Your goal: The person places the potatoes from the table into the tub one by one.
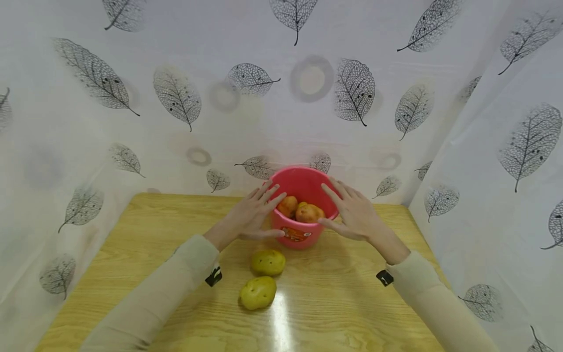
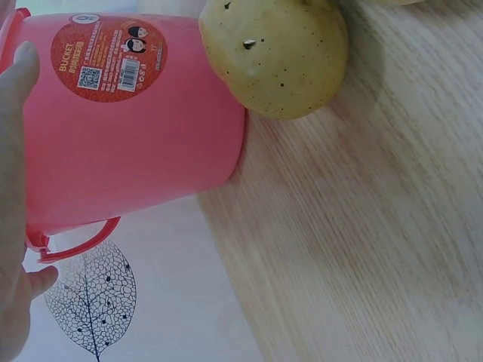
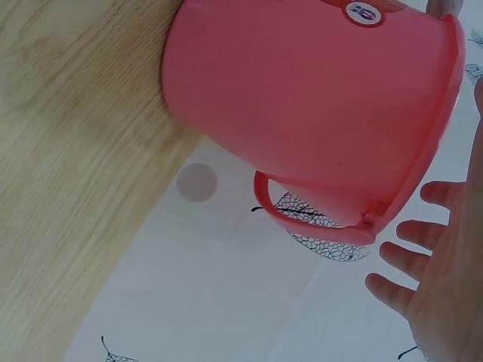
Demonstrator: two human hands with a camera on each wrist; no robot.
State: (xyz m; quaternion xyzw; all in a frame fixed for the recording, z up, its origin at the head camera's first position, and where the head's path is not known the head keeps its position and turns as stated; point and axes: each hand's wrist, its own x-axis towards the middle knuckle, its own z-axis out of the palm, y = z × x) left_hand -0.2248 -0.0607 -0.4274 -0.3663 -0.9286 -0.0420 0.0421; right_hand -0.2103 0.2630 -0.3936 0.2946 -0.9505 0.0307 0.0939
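A pink bucket (image 1: 303, 237) stands near the table's back edge, with brownish potatoes (image 1: 309, 213) inside it. My left hand (image 1: 250, 213) is at the bucket's left side, fingers spread, thumb pointing across its front. On the other side my right hand (image 1: 353, 211) is spread as well, its fingertips right at the rim. In the right wrist view its straight fingers (image 3: 404, 260) lie beside the rim, near the bucket's handle (image 3: 313, 226). Two yellow potatoes lie in front of the bucket: one potato (image 1: 268, 262) close to it, the other potato (image 1: 258, 293) nearer me.
The wooden table (image 1: 352, 303) ends just behind the bucket. A white curtain (image 1: 264, 127) with a leaf print hangs along the back and both sides. A red label (image 2: 109, 59) is on the bucket's front.
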